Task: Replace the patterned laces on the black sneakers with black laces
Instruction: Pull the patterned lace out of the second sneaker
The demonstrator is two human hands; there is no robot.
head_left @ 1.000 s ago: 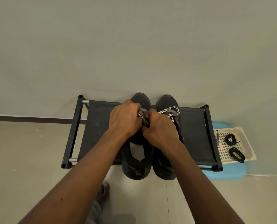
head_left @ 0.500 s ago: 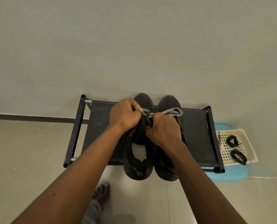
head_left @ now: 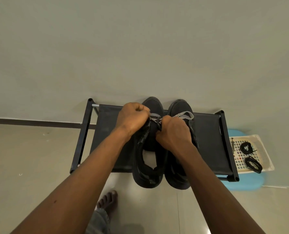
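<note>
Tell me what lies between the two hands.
A short stretch of black-and-white patterned lace, over the black sneaker, in the head view.

1. One wide-angle camera, worn on the person's head, gave the only view; it faced forward and steeply down.
2. The left hand (head_left: 132,119) and right hand (head_left: 173,134) sat just below mid-frame, at arm's length from the lens.
3. Beyond the hands, a wall (head_left: 140,48) filled the upper half of the frame.
4. Left of, right of and nearer than the hands, the floor (head_left: 30,157) spread to the edges.
5. The shoe rack (head_left: 208,141) under the hands was seen almost from above.
</note>
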